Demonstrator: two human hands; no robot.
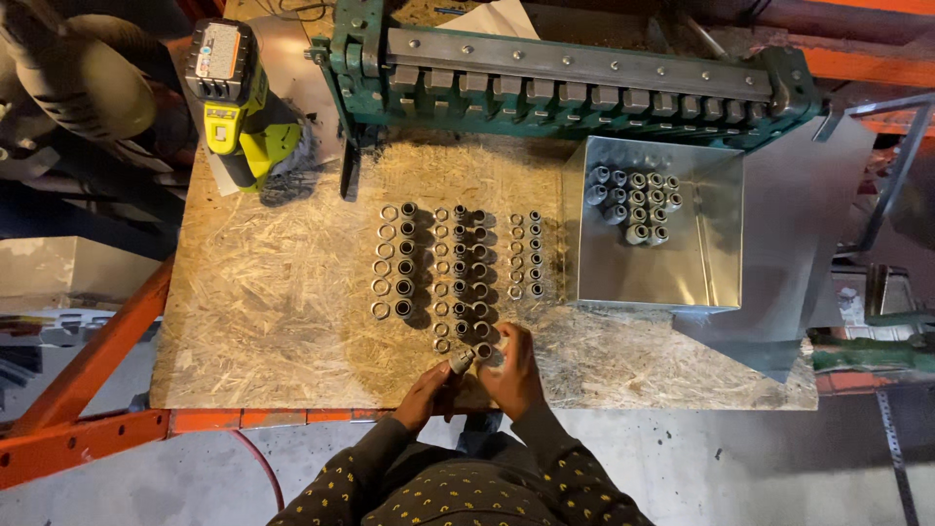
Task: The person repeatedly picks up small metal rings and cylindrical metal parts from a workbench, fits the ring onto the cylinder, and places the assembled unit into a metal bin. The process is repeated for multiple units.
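— What do you see from your end?

— I am looking down on a chipboard table with rows of small metal fittings laid out in columns at its middle. I use those rows as my landmark. Just below their near end, both of my hands meet. My left hand has its fingers pinched around one small metal fitting, held tilted just above the table. My right hand sits right beside it, its fingers curled at the lowest fitting of the rows; I cannot tell whether they grip it or only touch it

— And around the rows?

— To the right of the rows stands an open sheet-metal box with a cluster of assembled fittings in its far corner. Beyond the rows, along the far edge of the table, lies a green bending brake with a row of steel fingers. To the far left of the rows a yellow-green cordless drill stands on its battery. An orange steel frame runs under the table's near-left edge. My dark sleeves with small yellow dots show at the bottom of the view
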